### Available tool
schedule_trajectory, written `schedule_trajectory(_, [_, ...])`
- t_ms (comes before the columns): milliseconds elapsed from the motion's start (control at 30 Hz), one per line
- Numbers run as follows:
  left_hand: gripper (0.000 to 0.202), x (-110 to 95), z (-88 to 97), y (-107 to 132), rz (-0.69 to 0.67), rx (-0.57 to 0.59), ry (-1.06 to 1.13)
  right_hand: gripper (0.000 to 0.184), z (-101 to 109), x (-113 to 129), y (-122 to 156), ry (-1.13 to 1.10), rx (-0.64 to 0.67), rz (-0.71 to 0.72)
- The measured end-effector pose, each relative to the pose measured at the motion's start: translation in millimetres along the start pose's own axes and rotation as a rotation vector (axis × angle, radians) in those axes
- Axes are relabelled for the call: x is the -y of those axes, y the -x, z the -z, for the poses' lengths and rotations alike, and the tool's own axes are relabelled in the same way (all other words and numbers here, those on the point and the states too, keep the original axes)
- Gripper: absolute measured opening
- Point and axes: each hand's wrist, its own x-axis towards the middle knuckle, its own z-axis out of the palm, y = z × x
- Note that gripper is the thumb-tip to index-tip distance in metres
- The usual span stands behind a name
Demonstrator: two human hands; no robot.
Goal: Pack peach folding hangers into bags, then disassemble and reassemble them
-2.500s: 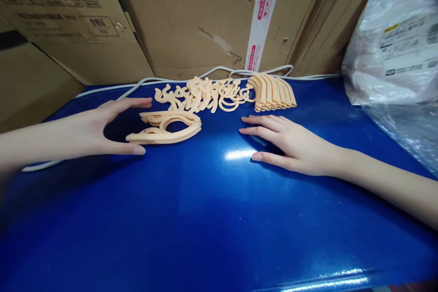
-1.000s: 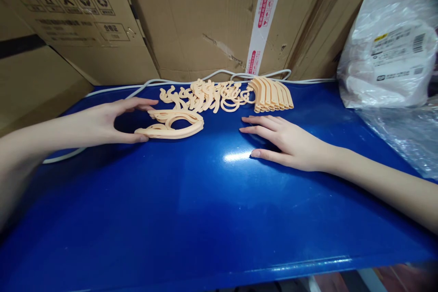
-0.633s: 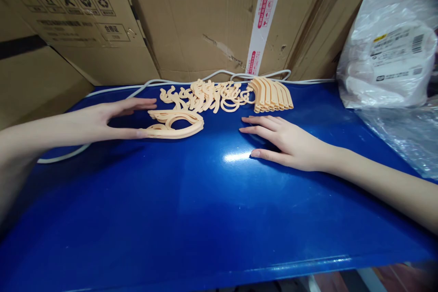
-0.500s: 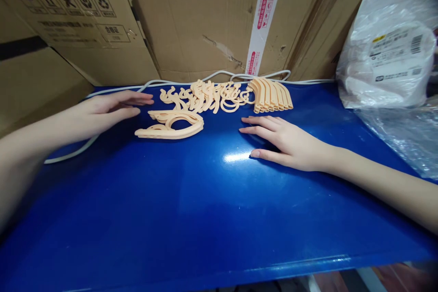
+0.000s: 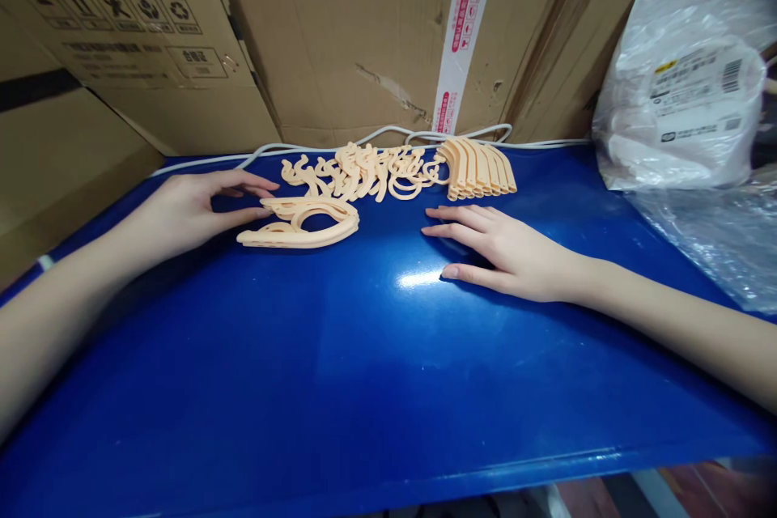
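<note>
Two or more folded beige plastic hangers [image 5: 309, 238] lie together on the blue tabletop. At their left end is my left hand [image 5: 197, 206], with thumb and fingers apart. Its thumb tip meets or nearly meets the upper hanger arm; actual contact is unclear. Behind them spreads a heap of beige hook pieces [image 5: 364, 171], tangled together. To the right of the heap several curved beige hanger arms [image 5: 479, 170] are lined up side by side. My right hand [image 5: 491, 251] rests palm down in front of those arms, fingers spread and holding nothing.
Cardboard boxes [image 5: 340, 24] stand along the back and left. A white cable [image 5: 261, 150] runs along the table's rear edge. On the right sits a clear plastic bag [image 5: 673, 97] with a labelled white item inside. The blue table [image 5: 376, 388] has its front edge near me.
My left hand has moved right and slightly down, so its thumb now reaches the end of the folded hangers. My right hand stays in place. The view has shifted slightly.
</note>
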Motion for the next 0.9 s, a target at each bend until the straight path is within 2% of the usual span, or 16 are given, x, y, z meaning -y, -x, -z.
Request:
schedule_trajectory(267, [0.057, 10, -3.3, -4, -0.08, -0.017, -0.077, 0.057, 0, 0, 1, 0.006, -0.001, -0.003])
schedule_trajectory(633, [0.059, -8, -1.9, 4, -0.129, -0.076, -0.224, 0.057, -1, 0, -1, 0.016, 0.001, 0.006])
schedule_trajectory(900, [0.085, -14, -3.3, 6, -0.124, -0.104, -0.21, 0.057, -2, 0, -1, 0.005, -0.008, 0.003])
